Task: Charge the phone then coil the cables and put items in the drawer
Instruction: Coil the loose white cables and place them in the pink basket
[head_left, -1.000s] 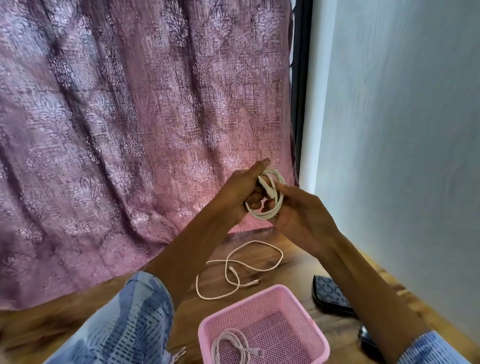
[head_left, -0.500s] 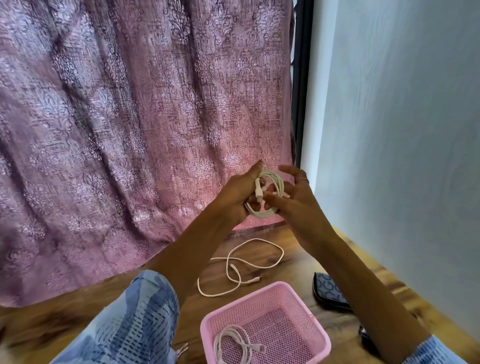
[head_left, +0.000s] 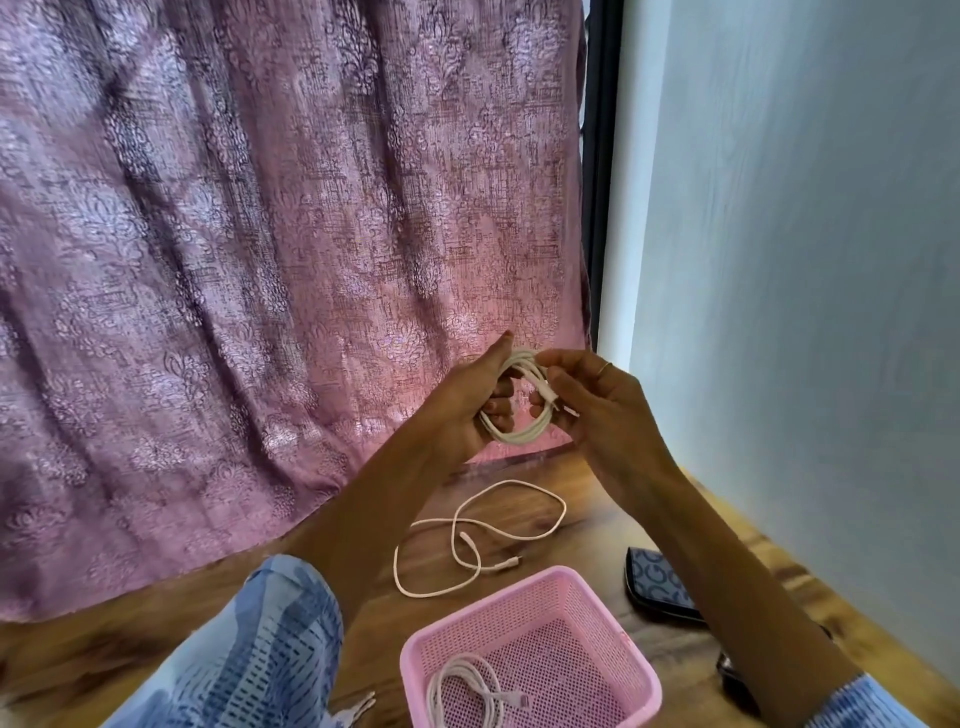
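L hand (head_left: 467, 400) grips a thin white rubbery charging cable wound into a small round coil (head_left: 519, 415), fingers curled through the loop, thumb up along its top. R hand (head_left: 597, 410) pinches the coil's right side near the plug end w/ thumb and forefinger; remaining fingers loosely bent. Coil is held in the air above the far part of the wooden table (head_left: 597, 499), in front of the pink patterned curtain (head_left: 260, 260).

Handling, judged: cable looks light, soft, springy; turns likely spring open if the grip eases. Best hold = across all turns at once, pinched where the free end crosses, not by a single strand. Plug end is the stiff bit; tuck it under a turn, don't bend it sharply at the strain relief. Smooth jacket, prob. a bit slippery.

A second white cable, loose and uncoiled (head_left: 467, 540), lies mid-table, just beyond the far edge of the pink perforated plastic basket (head_left: 613, 613). Basket sits at the near edge and holds a third white cable, roughly bundled (head_left: 467, 691). Dark patterned phone-like slab (head_left: 657, 582) lies toward the table's right edge, partly under the R forearm. Drawer not in view.
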